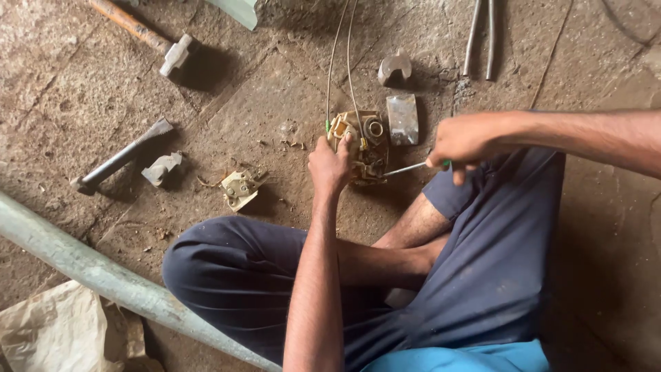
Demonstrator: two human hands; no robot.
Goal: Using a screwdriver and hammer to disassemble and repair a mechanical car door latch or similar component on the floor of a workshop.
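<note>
I sit cross-legged on a dirt floor. My left hand [329,164] presses down on a dirty brass-coloured mechanical part [363,143] lying on the ground, with two thin wires [339,62] running from it toward the top of the view. My right hand [463,140] grips a green-handled screwdriver [412,167] whose metal tip touches the right lower side of the part.
A grey metal plate [403,119] and a small curved metal piece [395,67] lie just beyond the part. A small bracket [239,187], a chisel-like bar [124,156], a hammer [148,34] and a long grey pipe [103,274] lie left. Two metal rods [480,38] lie upper right.
</note>
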